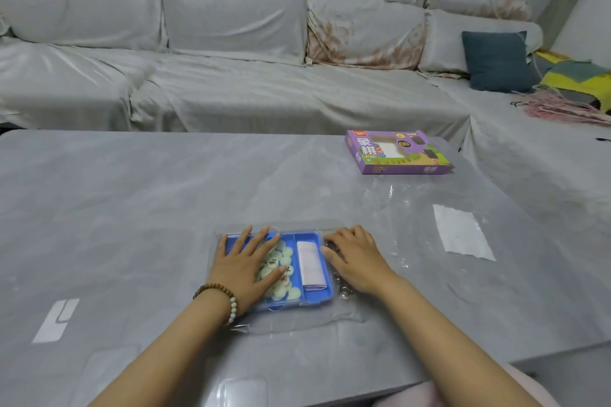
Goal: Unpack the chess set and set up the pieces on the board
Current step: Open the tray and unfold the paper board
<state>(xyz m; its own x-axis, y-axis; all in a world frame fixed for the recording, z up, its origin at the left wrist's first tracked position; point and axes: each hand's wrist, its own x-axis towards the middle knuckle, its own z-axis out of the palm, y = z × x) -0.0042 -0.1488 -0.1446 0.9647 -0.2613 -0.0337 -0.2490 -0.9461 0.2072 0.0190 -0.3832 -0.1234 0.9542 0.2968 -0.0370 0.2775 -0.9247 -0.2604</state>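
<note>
At the near centre of the desk (132, 208), the left grip (246, 263) is laid flat, fingers spread, over pale round pieces (286, 253) in the left compartment of the blue tray (325, 296). The right grip (355, 261) is set against the tray's right rim, fingers curled; whether anything is clamped cannot be told. A folded white sheet (310, 263) is held in the right compartment. A purple box (396, 152) is placed well apart, far right.

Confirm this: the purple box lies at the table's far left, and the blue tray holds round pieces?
No: the head view shows the purple box at the far right of the table, not left. The blue tray does hold round pieces.
</note>
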